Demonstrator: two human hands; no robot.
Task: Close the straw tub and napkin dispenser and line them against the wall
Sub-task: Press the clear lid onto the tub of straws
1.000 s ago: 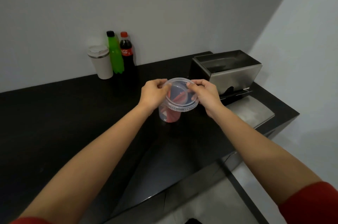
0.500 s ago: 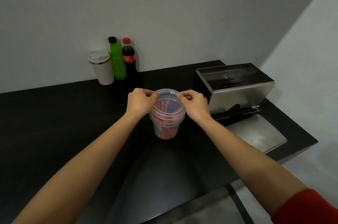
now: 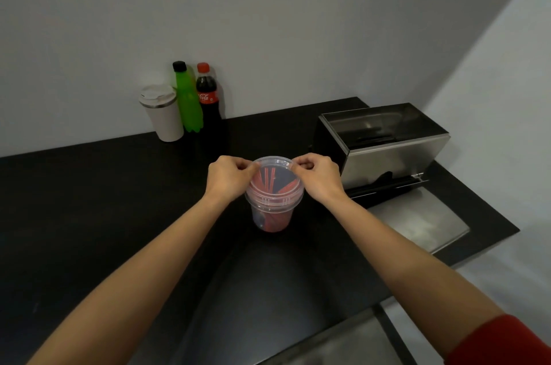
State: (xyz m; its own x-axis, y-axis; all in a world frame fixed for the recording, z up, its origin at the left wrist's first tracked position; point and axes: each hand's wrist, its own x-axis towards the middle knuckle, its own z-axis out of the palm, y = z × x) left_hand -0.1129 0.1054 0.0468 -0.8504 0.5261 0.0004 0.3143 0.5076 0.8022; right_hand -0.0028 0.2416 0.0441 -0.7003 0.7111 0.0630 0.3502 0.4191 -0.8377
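Fingertips of the left hand [image 3: 228, 177] and right hand [image 3: 317, 175] pinch opposite edges of the clear lid [image 3: 275, 169], which sits on the straw tub [image 3: 272, 212]; red straws show inside. The tub stands mid-counter [image 3: 89, 200], well off the wall [image 3: 268, 51]; the steel napkin dispenser [image 3: 387, 141] sits just right, its flap [image 3: 417, 218] lying open.

Two bare forearms, no watch/rings/gloves seen. Left hand [image 3: 228, 178] & right hand [image 3: 320, 178] both bare. Red sleeve [image 3: 504, 341] on right arm, pushed up near elbow, plain fabric, no print. Left arm's sleeve not in shot.
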